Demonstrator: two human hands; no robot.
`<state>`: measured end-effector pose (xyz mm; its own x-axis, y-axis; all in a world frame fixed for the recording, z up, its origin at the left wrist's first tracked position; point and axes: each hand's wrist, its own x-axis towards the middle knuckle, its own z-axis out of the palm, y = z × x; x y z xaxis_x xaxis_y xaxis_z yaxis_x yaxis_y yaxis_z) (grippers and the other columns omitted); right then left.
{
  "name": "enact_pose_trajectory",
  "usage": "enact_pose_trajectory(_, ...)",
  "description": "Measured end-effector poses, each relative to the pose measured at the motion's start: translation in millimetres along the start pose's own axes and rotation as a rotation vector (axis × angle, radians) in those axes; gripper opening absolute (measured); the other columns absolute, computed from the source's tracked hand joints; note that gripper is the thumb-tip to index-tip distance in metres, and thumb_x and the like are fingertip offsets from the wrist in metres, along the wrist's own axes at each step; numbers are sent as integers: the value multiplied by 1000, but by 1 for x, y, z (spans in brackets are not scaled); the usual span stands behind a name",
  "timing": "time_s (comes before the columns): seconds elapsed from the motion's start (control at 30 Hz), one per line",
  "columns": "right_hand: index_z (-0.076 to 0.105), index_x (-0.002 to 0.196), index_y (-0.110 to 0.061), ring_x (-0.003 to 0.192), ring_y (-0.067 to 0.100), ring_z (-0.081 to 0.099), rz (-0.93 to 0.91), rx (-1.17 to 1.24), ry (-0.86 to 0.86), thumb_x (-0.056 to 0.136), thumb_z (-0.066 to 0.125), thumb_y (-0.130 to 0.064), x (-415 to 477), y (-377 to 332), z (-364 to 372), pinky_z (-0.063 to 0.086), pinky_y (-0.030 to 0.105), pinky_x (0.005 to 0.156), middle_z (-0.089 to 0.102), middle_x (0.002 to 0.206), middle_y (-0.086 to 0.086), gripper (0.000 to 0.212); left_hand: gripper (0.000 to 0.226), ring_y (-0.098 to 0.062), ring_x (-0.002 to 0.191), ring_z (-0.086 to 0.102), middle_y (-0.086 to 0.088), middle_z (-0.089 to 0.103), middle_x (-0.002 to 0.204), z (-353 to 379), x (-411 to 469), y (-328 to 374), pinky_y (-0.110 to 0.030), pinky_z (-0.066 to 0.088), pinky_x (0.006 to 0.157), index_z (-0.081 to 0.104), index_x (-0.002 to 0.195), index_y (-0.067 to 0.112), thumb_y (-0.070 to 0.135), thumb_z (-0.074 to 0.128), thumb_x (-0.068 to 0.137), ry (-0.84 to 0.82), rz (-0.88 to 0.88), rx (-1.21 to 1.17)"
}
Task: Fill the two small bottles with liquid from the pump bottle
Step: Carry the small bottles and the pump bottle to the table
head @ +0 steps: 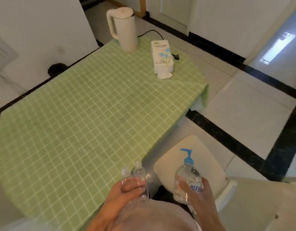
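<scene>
At the near edge of the green-checked surface (pixel 93 105), the two small clear bottles (pixel 139 173) are held upright, side by side, in the left hand (pixel 127 191), its fingers (pixel 133 182) curled round both. Just to their right, off the surface and above a pale chair seat (pixel 194 147), the right hand (pixel 200 195) grips the clear pump bottle (pixel 187 175), fingers wrapped round its body, blue pump uppermost. Well apart, at the far end, stand a cream kettle (pixel 125 30) and a tissue pack (pixel 162 57).
</scene>
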<state>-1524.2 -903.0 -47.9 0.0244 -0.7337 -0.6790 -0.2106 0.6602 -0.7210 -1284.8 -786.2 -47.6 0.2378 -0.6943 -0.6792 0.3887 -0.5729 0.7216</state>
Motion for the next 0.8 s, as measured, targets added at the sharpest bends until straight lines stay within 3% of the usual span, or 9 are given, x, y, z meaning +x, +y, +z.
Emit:
enact_pose_trajectory(0.17,51,120,-26,94,21,66,-24,-117,-114,53,95,-35,39,-31,31,58,41,74,64,107,-2,81,54,-29,111,74,-15,78,116,-23,6,4,-35,56,95,76,114,15,25,98,65,84,71,-85)
enact_pose_trajectory(0.23,57,112,-28,91,19,68,-64,-148,-137,58,95,-28,48,-41,51,57,36,68,66,104,-3,66,63,-27,111,74,-12,78,118,-34,11,9,-32,57,92,75,116,18,36,100,61,103,74,-103)
enact_pose_trajectory(0.33,63,115,-26,91,22,72,-112,-189,-190,64,94,-24,52,-54,82,58,32,64,70,107,5,60,72,-28,112,74,-10,77,121,-51,22,18,-28,61,85,67,125,13,32,98,63,118,82,-164)
enact_pose_trajectory(0.4,63,127,-19,97,27,73,-121,-186,-268,65,93,-30,53,-61,102,63,42,75,71,113,12,69,74,-27,113,73,-7,77,123,-64,32,25,-30,62,85,61,128,9,26,95,65,111,84,-177)
enact_pose_trajectory(0.47,60,130,-25,100,26,73,-121,-169,-306,65,93,-35,52,-65,121,62,50,83,72,113,8,74,70,-25,114,73,-5,77,122,-77,42,33,-29,62,85,60,128,10,24,92,67,99,93,-173)
enact_pose_trajectory(0.57,61,124,-37,99,19,74,-149,-161,-301,63,95,-38,49,-71,148,62,48,84,73,111,-3,69,67,-23,115,73,-3,77,123,-93,56,44,-27,60,88,62,128,14,26,92,70,67,129,-170)
enact_pose_trajectory(0.67,65,118,-34,95,18,75,-171,-194,-316,67,93,-32,54,-75,168,62,49,85,75,105,-4,58,64,-19,115,72,0,77,123,-104,69,56,-29,57,95,65,128,18,29,91,71,24,153,-126)
enact_pose_trajectory(0.8,68,115,-33,92,16,76,-193,-212,-319,67,93,-30,60,-85,184,62,41,80,77,102,-4,55,58,-19,114,73,1,77,121,-111,81,65,-21,58,91,66,127,17,22,89,74,20,198,-139)
